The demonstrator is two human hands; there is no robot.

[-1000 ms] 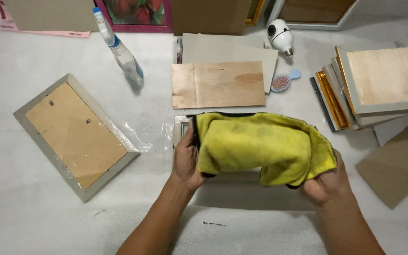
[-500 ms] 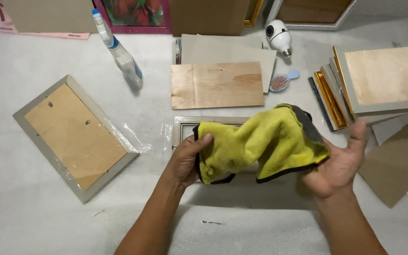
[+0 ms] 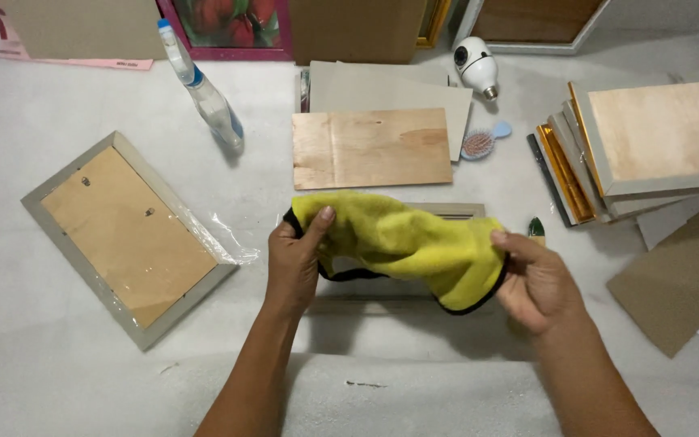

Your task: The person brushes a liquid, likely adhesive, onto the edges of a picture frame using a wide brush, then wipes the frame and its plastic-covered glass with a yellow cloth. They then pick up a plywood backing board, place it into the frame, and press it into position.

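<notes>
Yellow cloth [image 3: 402,243] with black edging held above the bench [image 3: 58,372], stretched between both hands. Left hand [image 3: 294,260]: fingers closed on the cloth's left end, thumb on top. Right hand [image 3: 537,279]: fingers pinching the right end. Directly beneath, a grey frame [image 3: 455,210], mostly hidden by the cloth. Behind it, a plywood panel [image 3: 371,147] and spray bottle [image 3: 204,93]. Left: backing-up frame [image 3: 127,236]. Right: stacked frames [image 3: 649,150].

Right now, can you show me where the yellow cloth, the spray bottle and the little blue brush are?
yellow cloth [image 3: 402,239]: head view, middle of the fabric between the hands.
spray bottle [image 3: 213,109]: head view, its clear body.
little blue brush [image 3: 479,143]: head view, its round bristle head.
</notes>
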